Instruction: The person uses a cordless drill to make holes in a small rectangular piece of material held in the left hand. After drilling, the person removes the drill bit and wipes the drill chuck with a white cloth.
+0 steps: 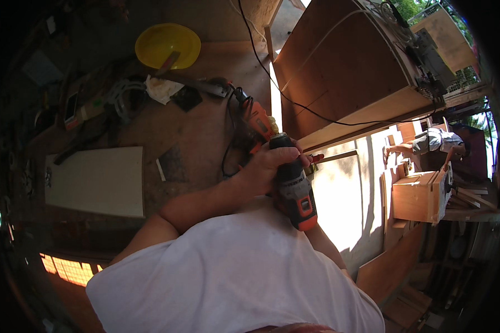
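Observation:
My left hand (269, 165) is closed round the upper body of a black and orange cordless drill (295, 191), its thumb lying across the front. The drill is held upright before my chest, its orange base lowest. My right forearm (323, 244) rises from the lower right and passes behind the drill, which hides most of that hand. Just beyond the drill, an orange corded power tool (256, 117) lies on the workbench (200, 141). A small red-ended item (316, 158) shows beside the drill's right side; its kind is unclear.
A white panel (97, 180) lies left on the bench. Behind are a yellow hard hat (161, 44), a crumpled white cloth (162, 89) and tangled cords. A large wooden cabinet (339, 66) stands right, a black cable (311, 108) hanging across it. Farther right a person (436, 141) bends near a wooden box (414, 197).

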`<state>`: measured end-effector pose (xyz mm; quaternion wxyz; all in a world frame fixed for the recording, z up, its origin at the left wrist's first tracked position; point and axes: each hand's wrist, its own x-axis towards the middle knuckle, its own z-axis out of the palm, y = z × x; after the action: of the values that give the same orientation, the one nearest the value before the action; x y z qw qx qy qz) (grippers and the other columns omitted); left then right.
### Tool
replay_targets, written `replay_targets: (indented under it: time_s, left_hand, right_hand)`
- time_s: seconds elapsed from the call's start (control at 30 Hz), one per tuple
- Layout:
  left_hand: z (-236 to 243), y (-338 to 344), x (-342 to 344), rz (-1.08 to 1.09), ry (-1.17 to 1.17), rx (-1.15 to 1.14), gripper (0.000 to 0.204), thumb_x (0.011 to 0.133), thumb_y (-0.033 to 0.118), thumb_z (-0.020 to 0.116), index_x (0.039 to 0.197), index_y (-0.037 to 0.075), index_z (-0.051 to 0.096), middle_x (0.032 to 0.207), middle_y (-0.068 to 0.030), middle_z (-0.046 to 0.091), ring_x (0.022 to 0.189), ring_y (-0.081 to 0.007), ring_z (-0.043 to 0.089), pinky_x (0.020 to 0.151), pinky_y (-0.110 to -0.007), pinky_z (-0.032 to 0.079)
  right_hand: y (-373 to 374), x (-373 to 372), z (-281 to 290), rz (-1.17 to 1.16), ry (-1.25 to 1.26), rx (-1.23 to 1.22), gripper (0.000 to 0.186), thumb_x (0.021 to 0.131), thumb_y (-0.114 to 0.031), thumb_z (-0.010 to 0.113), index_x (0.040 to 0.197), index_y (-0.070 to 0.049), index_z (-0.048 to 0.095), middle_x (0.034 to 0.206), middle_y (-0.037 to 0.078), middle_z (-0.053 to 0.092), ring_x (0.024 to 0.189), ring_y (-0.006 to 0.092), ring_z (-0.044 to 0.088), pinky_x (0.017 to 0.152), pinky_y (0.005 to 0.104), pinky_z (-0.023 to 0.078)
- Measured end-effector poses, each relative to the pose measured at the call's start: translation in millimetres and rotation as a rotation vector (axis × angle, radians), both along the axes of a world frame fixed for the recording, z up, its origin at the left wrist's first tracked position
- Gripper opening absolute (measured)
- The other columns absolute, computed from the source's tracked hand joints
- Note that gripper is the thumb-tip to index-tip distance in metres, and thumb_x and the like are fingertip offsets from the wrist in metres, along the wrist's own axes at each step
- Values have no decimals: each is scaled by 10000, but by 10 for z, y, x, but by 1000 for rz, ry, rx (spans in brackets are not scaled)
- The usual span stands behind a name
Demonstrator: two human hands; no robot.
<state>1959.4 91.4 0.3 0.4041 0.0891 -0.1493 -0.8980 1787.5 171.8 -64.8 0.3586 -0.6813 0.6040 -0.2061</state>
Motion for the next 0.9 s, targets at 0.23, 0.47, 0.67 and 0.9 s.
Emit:
replay_targets:
  time_s: [0.23,0.47,0.67,0.9]
  left_hand:
    - [-144,-10,21,4,307,7,485,872,335,686,1235,65,511,1131,-117,618,1123,-250,566,980,-427,456]
    - [-127,-81,69,-55,262,-119,470,869,352,682,1232,88,540,1155,-84,601,1213,-263,510,1040,-451,408]
    - [31,69,22,-23,-16,-57,309,803,230,734,1032,77,596,1020,-86,634,1175,-280,520,1004,-424,420]
    - [145,168,42,-51,-7,-41,242,781,130,691,996,73,595,968,-103,641,1233,-327,485,1044,-453,379]
  right_hand:
    - [-57,-23,81,88,305,-130,274,855,-291,651,1110,-193,622,970,12,620,1009,161,592,827,319,486]
    - [-11,-82,-105,-36,145,-91,298,868,-189,645,1150,-102,601,1018,51,628,914,156,624,773,286,510]
    - [-42,31,97,-163,-194,22,306,871,-177,639,1152,-70,581,997,79,635,883,191,614,753,295,510]
    - [-7,-93,-49,-93,-26,11,310,867,-188,644,1150,-80,580,1005,81,634,895,203,610,768,303,508]
